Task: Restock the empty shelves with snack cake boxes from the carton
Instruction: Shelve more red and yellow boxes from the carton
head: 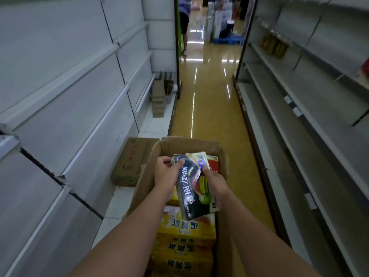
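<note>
**Dark snack cake box held over the open carton in an aisle of bare shelves**

Nearest the camera, yellow snack cake boxes (pixel 185 242) lay stacked in the near end of the open carton (pixel 187 145), their printed Chinese characters upside down to the viewer. Just above them, both hands held a dark snack cake box (pixel 194 188) over the carton's middle. The left hand (pixel 166 173) gripped the box's far left corner with curled fingers, and the right hand (pixel 214 181) pinched its right edge, thumb on the printed face. White Chinese characters ran along the face beside a picture of green and red cakes; the smaller print was too blurred to read. At the carton's far end, a red box (pixel 212 163) stood against the wall, partly hidden behind the dark one.

Left of the carton, a closed brown case (pixel 132 161) lay on the bottom ledge of the left shelves (pixel 60 86), whose grey tiers stood bare. Right of the carton, a strip of glossy yellow floor (pixel 209 108) ran free between it and the right shelves (pixel 299 120). Beyond the carton, flattened cardboard (pixel 159 96) leaned at the left shelves' far end. Farthest off, a person (pixel 184 21) stood at the aisle mouth.
</note>
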A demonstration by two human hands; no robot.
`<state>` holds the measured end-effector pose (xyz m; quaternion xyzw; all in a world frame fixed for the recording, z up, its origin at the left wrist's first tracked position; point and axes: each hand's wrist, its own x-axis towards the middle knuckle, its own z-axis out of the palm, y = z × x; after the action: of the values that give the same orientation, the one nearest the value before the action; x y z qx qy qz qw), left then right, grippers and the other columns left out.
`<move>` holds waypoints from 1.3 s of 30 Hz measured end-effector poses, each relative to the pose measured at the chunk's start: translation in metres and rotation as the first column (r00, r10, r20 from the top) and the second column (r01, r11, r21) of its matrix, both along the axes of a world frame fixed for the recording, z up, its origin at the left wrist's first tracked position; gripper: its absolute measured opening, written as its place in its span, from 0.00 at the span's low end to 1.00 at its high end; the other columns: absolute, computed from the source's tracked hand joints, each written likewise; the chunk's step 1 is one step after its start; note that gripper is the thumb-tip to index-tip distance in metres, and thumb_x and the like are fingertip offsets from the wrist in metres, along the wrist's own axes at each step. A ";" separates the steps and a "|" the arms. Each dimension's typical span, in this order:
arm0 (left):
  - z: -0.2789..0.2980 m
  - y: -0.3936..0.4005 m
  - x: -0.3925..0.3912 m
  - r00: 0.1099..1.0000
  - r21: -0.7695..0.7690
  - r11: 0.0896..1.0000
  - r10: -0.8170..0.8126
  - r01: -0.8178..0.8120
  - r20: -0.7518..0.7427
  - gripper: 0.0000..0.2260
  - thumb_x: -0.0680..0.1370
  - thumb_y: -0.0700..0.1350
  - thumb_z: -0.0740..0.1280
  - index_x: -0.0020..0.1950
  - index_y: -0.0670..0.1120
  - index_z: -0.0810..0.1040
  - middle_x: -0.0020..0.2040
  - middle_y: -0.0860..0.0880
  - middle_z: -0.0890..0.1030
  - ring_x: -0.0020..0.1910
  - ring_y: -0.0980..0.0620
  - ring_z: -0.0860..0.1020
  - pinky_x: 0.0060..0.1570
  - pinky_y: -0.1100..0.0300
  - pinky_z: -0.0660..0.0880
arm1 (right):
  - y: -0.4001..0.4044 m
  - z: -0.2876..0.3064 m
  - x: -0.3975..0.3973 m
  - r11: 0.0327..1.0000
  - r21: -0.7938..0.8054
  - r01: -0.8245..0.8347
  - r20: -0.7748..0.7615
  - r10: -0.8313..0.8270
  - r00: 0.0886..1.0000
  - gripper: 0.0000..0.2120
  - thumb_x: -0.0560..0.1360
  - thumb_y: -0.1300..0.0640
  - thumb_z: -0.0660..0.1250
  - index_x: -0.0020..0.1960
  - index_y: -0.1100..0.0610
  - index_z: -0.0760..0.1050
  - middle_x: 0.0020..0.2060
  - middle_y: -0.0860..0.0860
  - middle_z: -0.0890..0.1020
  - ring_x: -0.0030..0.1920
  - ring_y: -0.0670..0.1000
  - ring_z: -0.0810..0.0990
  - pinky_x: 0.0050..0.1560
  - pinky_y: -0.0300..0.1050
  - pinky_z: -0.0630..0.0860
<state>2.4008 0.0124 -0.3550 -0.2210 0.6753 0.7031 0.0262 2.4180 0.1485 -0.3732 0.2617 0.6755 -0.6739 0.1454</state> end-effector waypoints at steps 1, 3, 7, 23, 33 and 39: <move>0.006 0.006 0.003 0.999 0.002 0.999 -0.046 0.046 0.002 0.15 0.73 0.44 0.73 0.54 0.45 0.70 0.51 0.44 0.79 0.49 0.44 0.80 0.50 0.49 0.79 | 0.006 0.004 0.005 0.999 -0.030 0.044 0.002 -0.044 0.999 0.19 0.78 0.44 0.61 0.55 0.59 0.77 0.50 0.57 0.82 0.51 0.57 0.81 0.56 0.50 0.76; 0.016 0.022 0.012 0.979 -0.057 0.977 -0.204 0.204 0.014 0.17 0.74 0.46 0.72 0.58 0.45 0.69 0.52 0.45 0.79 0.50 0.45 0.80 0.49 0.50 0.78 | 0.018 0.014 0.016 0.982 -0.124 0.145 0.030 -0.143 0.989 0.19 0.79 0.44 0.61 0.55 0.60 0.77 0.50 0.58 0.82 0.52 0.59 0.81 0.58 0.55 0.76; 0.028 0.051 0.031 0.897 -0.254 0.870 -0.442 0.422 -0.025 0.11 0.76 0.44 0.70 0.56 0.46 0.74 0.47 0.49 0.79 0.47 0.48 0.79 0.50 0.51 0.77 | 0.044 0.030 0.036 0.959 -0.182 0.216 0.014 -0.217 0.976 0.24 0.74 0.46 0.68 0.61 0.62 0.74 0.49 0.60 0.82 0.46 0.59 0.82 0.51 0.54 0.79; 0.072 0.133 0.059 0.678 -0.335 0.647 -0.734 0.685 -0.031 0.42 0.70 0.53 0.75 0.77 0.50 0.54 0.67 0.47 0.71 0.62 0.44 0.74 0.58 0.49 0.75 | 0.143 0.067 0.158 0.771 -0.081 0.631 -0.246 -0.629 0.737 0.15 0.77 0.50 0.66 0.52 0.62 0.77 0.46 0.62 0.84 0.47 0.61 0.83 0.50 0.58 0.79; 0.083 0.191 0.136 0.182 -0.264 0.153 -0.979 0.952 0.091 0.35 0.73 0.38 0.71 0.72 0.43 0.53 0.59 0.47 0.76 0.57 0.49 0.75 0.56 0.54 0.76 | 0.160 0.090 0.273 0.440 -0.091 0.893 -0.268 -0.875 0.404 0.12 0.78 0.50 0.62 0.52 0.59 0.76 0.45 0.60 0.83 0.45 0.59 0.82 0.48 0.52 0.76; 0.098 0.238 0.224 -0.046 -0.507 -0.024 -0.998 0.862 -0.031 0.23 0.78 0.42 0.67 0.64 0.48 0.54 0.66 0.46 0.72 0.62 0.47 0.74 0.60 0.55 0.69 | 0.168 0.093 0.367 0.071 -0.211 0.975 -0.242 -0.970 0.019 0.10 0.78 0.51 0.62 0.51 0.57 0.77 0.50 0.60 0.82 0.49 0.59 0.79 0.50 0.51 0.74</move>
<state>2.6244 0.2502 -0.2567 0.4577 0.7308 0.3815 0.3331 2.7853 0.3165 -0.2803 0.5385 0.3321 -0.6177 -0.4671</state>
